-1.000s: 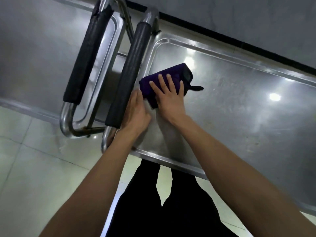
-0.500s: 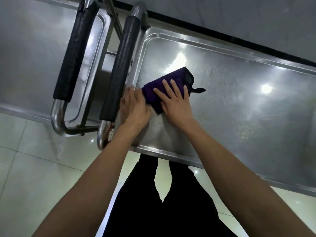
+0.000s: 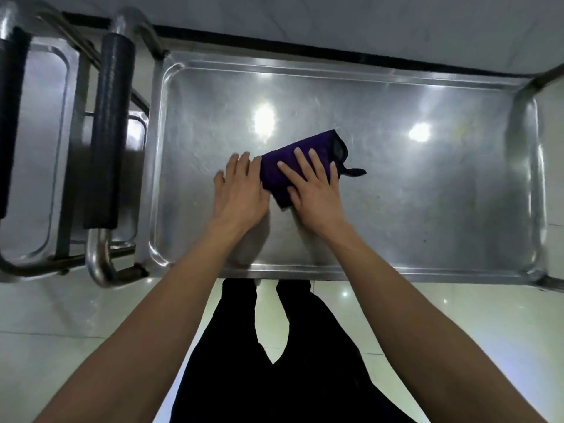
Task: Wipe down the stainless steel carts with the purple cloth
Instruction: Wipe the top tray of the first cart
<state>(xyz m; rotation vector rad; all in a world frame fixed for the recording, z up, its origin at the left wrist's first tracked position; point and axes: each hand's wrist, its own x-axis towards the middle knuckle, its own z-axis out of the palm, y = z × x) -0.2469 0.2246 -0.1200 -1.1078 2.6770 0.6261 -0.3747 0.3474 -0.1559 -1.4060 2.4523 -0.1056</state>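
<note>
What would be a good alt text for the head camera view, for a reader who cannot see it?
Seen from above, a person's right hand presses a folded purple cloth flat on the top tray of a stainless steel cart, while the left hand rests open on the tray beside the cloth. A second cart with a black padded handle between them stands to the left, on a pale tiled floor.

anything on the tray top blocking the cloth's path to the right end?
Nothing visible. The purple cloth lies flat under the right hand, left hand beside it on the cart tray. The steel to the right shows only light reflections and faint smudges.
</note>
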